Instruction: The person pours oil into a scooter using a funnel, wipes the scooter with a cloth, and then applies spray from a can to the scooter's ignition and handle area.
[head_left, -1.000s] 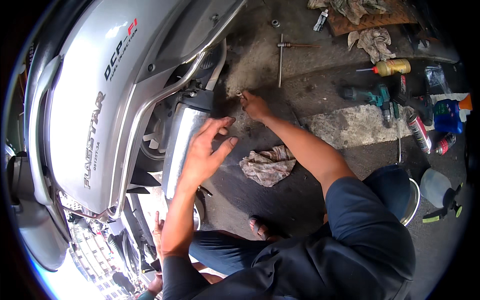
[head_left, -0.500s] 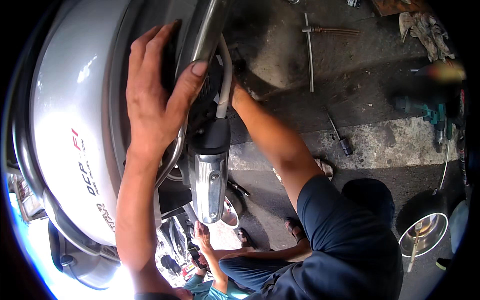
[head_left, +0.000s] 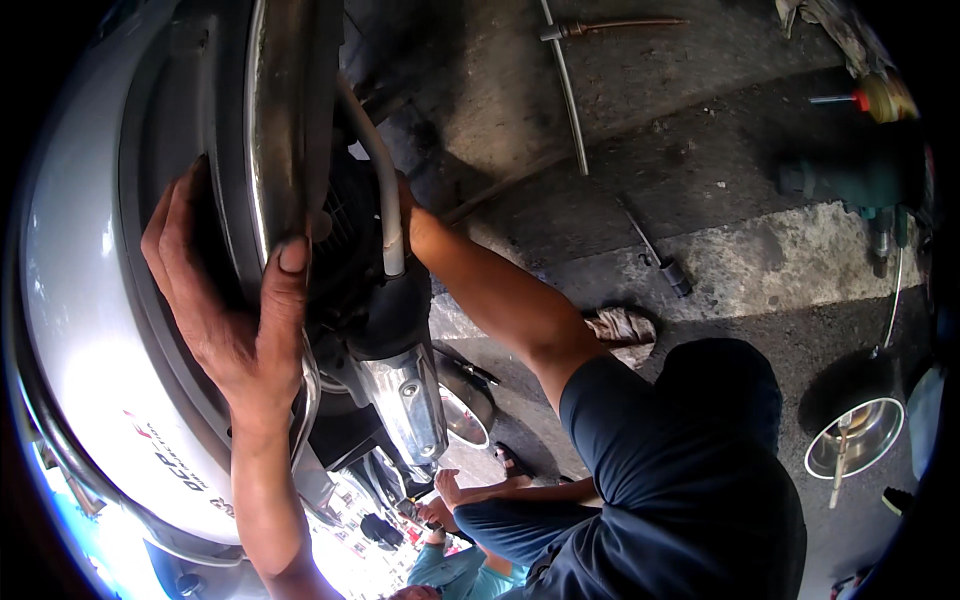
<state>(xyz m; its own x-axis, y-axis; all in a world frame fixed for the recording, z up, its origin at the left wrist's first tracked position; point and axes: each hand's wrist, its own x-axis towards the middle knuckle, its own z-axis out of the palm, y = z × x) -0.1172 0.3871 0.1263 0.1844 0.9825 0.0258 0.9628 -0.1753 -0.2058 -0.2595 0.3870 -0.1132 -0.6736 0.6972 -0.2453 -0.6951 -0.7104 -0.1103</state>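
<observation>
My left hand [head_left: 235, 340] lies over the side of a white scooter [head_left: 75, 330], its fingers curled over the black trim [head_left: 225, 130]. Its thumb presses the metal guard bar [head_left: 285, 120]. My right hand [head_left: 412, 222] reaches in behind a grey curved tube [head_left: 385, 190]; its fingers are hidden there, so what they touch cannot be made out. Below the tube hangs the exhaust silencer with a shiny heat shield [head_left: 400, 390].
A T-handle wrench [head_left: 570, 90], a screwdriver-like tool [head_left: 665, 265] and a green power drill [head_left: 875, 205] lie on the ground. A steel bowl [head_left: 890, 410] holds a brush. A rag [head_left: 625, 330] lies near my right arm. Another person in teal [head_left: 455, 570] is low in view.
The view has shifted, so the scooter and both hands appear further left. My left hand stays on the guard bar and trim, and my right hand stays behind the tube.
</observation>
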